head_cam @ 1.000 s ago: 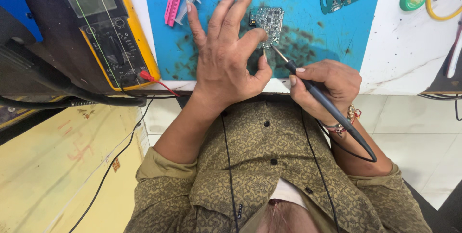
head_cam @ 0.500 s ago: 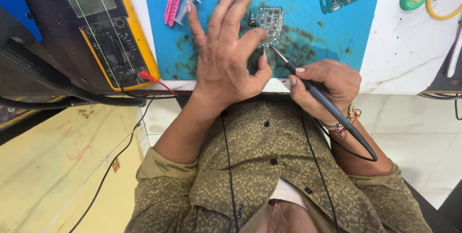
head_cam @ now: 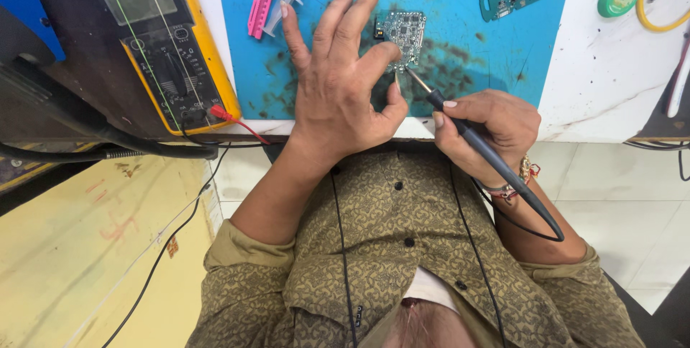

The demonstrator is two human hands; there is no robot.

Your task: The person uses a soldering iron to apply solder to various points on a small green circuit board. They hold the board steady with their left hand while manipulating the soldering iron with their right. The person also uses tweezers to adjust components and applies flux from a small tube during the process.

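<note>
far left sits a yellow meter [head_cam: 154, 46] with a red wire [head_cam: 233, 119]. the left hand [head_cam: 338, 82] lies flat, fingers spread, one fingertip pinning the small board [head_cam: 404, 32] on the blue mat [head_cam: 489, 53]. the board is just far and left of the right hand [head_cam: 489, 125], which is curled tight around a black probe [head_cam: 474, 140]. its long tip slants far-left and touches the board's near edge.

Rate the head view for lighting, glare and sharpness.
Head view: even, bright lighting, soft shadows; the small circuit board, left hand and right hand holding the black probe are sharp; mild glare on the multimeter screen; wide-angle bending at edges.
</note>
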